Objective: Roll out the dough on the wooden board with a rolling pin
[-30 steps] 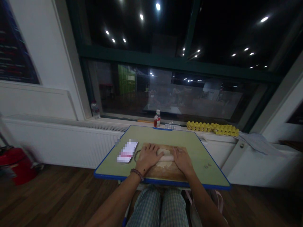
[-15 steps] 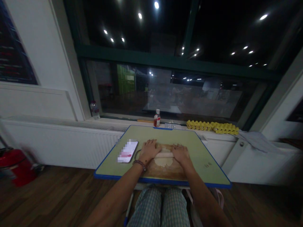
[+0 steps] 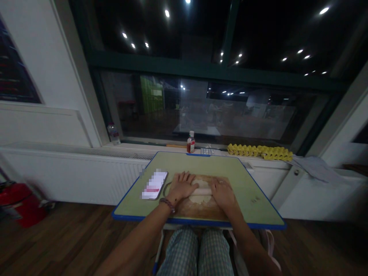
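Observation:
A pale rolling pin [image 3: 203, 189] lies crosswise over a thin, flat round of dough [image 3: 200, 199], which shows on both sides of it. My left hand [image 3: 183, 188] rests palm down on the pin's left end, fingers forward and somewhat spread. On the right end, my right hand [image 3: 222, 193] has its fingers curled over the pin, hiding that end. Beneath the dough is a brown wooden board [image 3: 198, 212] dusted with flour.
The board sits on a small green folding table [image 3: 212, 163] with a blue edge. A phone [image 3: 155, 186] lies left of my left hand. Along the windowsill stand a red-labelled bottle [image 3: 191, 142], yellow egg cartons [image 3: 258, 151] and a clear water bottle [image 3: 113, 134]. A red fire extinguisher [image 3: 21, 203] is at far left.
My hands and the rolling pin have shifted slightly towards me over the dough. My left hand lies flatter, with its fingers more spread. The view has moved a little.

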`<state>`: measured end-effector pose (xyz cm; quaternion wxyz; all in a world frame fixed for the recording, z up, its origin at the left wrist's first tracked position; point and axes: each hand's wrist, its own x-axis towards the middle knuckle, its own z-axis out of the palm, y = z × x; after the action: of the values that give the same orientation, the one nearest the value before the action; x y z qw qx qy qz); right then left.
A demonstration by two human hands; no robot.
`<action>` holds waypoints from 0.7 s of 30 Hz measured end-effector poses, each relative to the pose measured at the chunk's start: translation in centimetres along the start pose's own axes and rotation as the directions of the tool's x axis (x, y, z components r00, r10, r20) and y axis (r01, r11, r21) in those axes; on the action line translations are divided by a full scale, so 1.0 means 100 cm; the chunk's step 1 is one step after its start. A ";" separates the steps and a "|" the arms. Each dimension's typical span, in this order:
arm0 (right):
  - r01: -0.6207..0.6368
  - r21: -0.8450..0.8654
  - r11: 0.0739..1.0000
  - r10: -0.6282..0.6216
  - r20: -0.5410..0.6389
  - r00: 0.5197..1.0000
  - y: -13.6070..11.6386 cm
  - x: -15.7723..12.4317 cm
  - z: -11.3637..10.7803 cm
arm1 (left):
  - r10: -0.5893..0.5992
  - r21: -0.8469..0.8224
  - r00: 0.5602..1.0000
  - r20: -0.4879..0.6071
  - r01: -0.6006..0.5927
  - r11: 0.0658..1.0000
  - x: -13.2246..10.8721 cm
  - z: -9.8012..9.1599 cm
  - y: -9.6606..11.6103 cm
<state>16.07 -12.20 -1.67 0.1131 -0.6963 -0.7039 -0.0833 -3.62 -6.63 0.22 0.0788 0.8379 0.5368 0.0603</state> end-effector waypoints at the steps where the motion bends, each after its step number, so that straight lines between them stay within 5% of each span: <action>1: 0.007 0.015 1.000 -0.007 -0.030 1.000 0.001 -0.008 0.001 | 0.037 0.001 0.996 -0.077 -0.037 0.999 -0.008 0.004 0.001; 3: 0.006 0.030 1.000 -0.004 -0.076 0.997 0.000 -0.019 0.002 | 0.100 0.014 0.973 -0.209 -0.099 0.995 -0.021 0.011 0.004; 6: -0.034 0.006 0.999 0.034 -0.070 0.997 -0.004 -0.021 -0.003 | 0.130 0.032 0.956 -0.263 -0.126 0.992 -0.031 0.015 0.005; 13: 0.001 -0.078 0.997 0.006 0.099 0.995 -0.016 0.016 -0.020 | -0.004 0.002 0.982 -0.187 0.005 1.000 -0.003 0.006 0.003; 17: 0.113 0.016 0.993 -0.113 0.251 0.961 -0.019 0.045 -0.012 | -0.066 0.013 0.989 -0.133 0.069 0.998 0.012 -0.002 0.002; 21: 0.075 0.086 0.993 -0.095 0.258 0.961 -0.018 0.059 0.000 | -0.126 -0.010 0.987 -0.101 0.126 0.992 0.022 -0.007 0.002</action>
<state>14.25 -6.57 0.05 0.0414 -0.6654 -0.7447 0.0310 -2.69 -4.66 0.94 0.0564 0.7980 0.5918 0.0987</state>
